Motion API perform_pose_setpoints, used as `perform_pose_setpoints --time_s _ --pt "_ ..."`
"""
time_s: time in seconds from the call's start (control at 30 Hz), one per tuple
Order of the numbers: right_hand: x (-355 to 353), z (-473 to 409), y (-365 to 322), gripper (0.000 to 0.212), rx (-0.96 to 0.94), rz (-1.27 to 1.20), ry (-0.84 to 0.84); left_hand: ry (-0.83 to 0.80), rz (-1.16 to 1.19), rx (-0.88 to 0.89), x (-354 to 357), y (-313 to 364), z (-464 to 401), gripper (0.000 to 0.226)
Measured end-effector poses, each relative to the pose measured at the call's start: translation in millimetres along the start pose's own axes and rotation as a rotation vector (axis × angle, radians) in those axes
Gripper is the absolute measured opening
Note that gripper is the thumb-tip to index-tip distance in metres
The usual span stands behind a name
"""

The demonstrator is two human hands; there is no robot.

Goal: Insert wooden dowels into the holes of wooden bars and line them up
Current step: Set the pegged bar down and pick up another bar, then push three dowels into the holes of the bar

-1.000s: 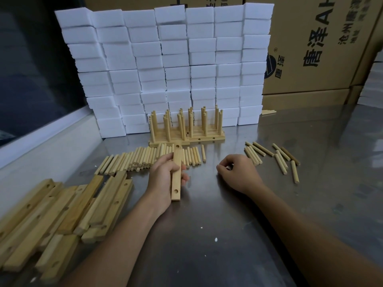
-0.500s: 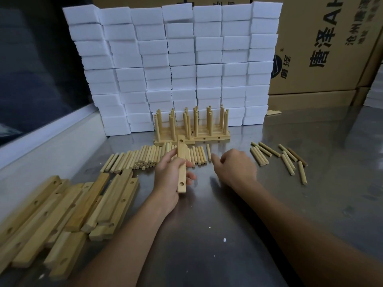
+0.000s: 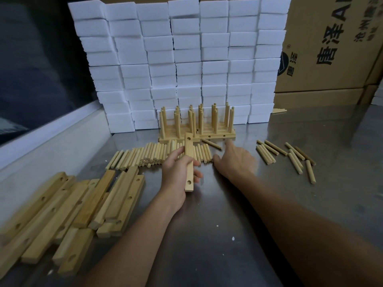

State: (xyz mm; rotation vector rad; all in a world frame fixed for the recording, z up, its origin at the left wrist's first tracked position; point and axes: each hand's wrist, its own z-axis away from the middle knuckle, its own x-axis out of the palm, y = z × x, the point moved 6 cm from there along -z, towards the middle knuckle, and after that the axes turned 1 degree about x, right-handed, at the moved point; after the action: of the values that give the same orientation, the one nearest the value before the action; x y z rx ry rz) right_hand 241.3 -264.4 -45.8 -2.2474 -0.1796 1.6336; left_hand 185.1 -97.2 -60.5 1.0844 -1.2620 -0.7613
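Left hand (image 3: pixel 178 170) is gripping a wooden bar (image 3: pixel 189 162) around its middle, fingers curled over it, thumb on the near side. The bar is pointing away from the person, its far end lying over the row of loose dowels (image 3: pixel 157 155); one hole is showing near each end.

Right hand (image 3: pixel 235 160) is hovering low over the metal table (image 3: pixel 217 235) just right of that row, fingers spread and straight, holding nothing. The index finger is pointing toward a single dowel (image 3: pixel 211 144) lying askew just in front of the finished bars; contact cannot be told.

Finished bars (image 3: pixel 196 136) are sitting side by side toward the table's far edge, each with dowels standing upright in it, close against a wall of stacked white foam blocks (image 3: pixel 180 59).

A heap of unfilled bars (image 3: pixel 68 210) is lying along the table's left edge, overlapping one another. A second scatter of dowels (image 3: pixel 288 158) is lying toward the right edge, well apart from the hands.

Cardboard boxes (image 3: pixel 331 48) with printed characters are standing behind the far right corner.
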Motion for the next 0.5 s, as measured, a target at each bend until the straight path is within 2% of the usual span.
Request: perform_pose_setpoints --time_s 0.2,0.5 --pt "5.5 -27.3 5.6 0.045 -0.019 0.036 -0.089 -0.014 -0.021 0.005 2.2 1.3 0.3 0.040" --pt "12.4 -53.4 13.9 0.030 0.082 -0.051 -0.021 -0.019 -0.027 0.021 2.0 0.9 -2.1 0.039"
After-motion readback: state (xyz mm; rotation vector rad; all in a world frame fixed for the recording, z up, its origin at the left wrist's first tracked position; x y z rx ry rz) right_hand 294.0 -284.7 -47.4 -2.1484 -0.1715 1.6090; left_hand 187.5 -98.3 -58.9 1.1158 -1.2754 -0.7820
